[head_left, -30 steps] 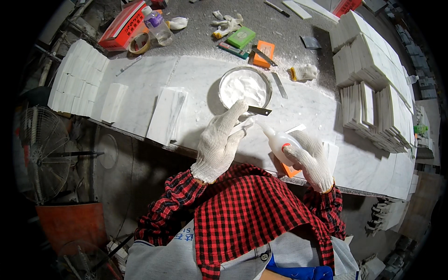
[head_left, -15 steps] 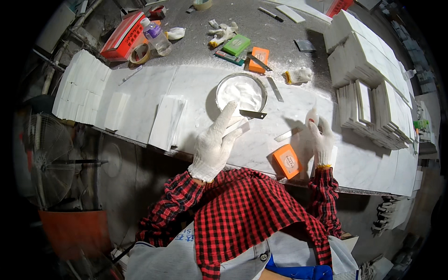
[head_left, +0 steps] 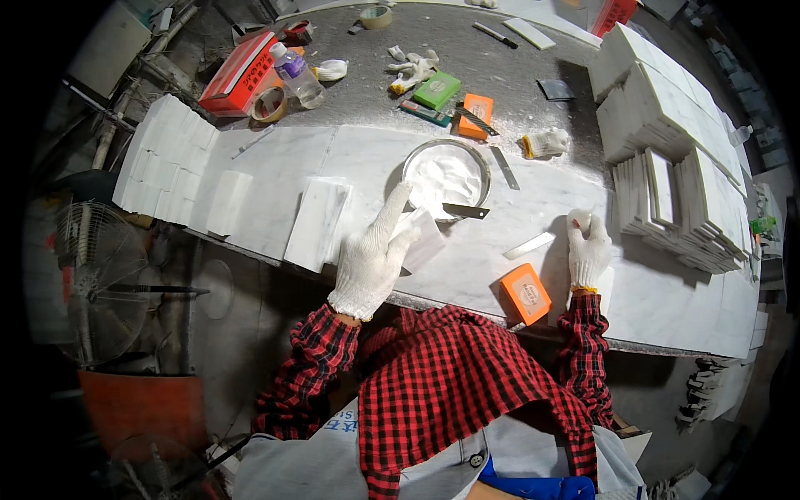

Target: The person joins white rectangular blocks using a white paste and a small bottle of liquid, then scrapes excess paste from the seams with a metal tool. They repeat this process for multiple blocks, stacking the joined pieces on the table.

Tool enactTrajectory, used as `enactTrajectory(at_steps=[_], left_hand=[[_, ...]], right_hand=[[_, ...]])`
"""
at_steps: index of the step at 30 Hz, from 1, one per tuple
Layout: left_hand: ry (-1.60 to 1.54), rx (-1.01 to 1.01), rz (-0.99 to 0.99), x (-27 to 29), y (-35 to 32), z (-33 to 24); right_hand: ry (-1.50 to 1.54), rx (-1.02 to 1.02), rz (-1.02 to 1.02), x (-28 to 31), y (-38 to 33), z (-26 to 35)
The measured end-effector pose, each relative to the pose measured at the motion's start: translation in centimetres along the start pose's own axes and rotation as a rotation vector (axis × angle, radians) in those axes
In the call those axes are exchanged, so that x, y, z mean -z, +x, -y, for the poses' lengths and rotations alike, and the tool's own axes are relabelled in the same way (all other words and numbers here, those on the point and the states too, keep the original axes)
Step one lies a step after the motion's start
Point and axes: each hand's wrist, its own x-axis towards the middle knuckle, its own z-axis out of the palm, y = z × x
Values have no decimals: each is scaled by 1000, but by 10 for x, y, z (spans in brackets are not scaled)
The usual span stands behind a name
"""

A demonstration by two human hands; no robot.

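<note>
My left hand (head_left: 367,262), in a white knitted glove, has its index finger stretched toward a round metal bowl (head_left: 485,177) of white paste. Its other fingers are closed on a thin pale flat piece (head_left: 427,240), partly hidden and blurred. A dark blade (head_left: 465,212) lies across the bowl's near rim. My right hand (head_left: 588,250), gloved too, is curled with fingertips together above the worktop; anything inside the pinch is too small to make out. To its left lie a bare metal blade (head_left: 529,245) and an orange box (head_left: 527,293). A white tile (head_left: 607,290) shows beside my right wrist.
Stacked white tiles stand at the right (head_left: 646,108) and left (head_left: 162,162). Other tiles (head_left: 317,221) lie left of the bowl. Farther back are a plastic bottle (head_left: 298,77), tape roll (head_left: 269,104), green box (head_left: 437,90), another orange box (head_left: 476,112) and a loose glove (head_left: 546,143).
My left hand has drawn back slightly from the bowl with the pale piece. My right hand's fingers have curled in closer together. The whole view has shifted a little.
</note>
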Motion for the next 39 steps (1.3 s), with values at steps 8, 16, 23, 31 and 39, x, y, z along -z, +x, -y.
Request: enactTrajectory(at_steps=[8,16,23,31,39], left_hand=[[17,15,17,9,0,5],[2,187,116,15,4,-7],[41,100,113,17,7,-10],[58,17,31,17,12,-1],[-17,157,90,13,24,-5]], right_hand=[[-81,-77,52,24,-5,17],[120,38,-44,51,-55,61],[322,141,475,-20,-56,133],[564,-156,626,-54,-45,141],[809,-434,612,1,-29,178]])
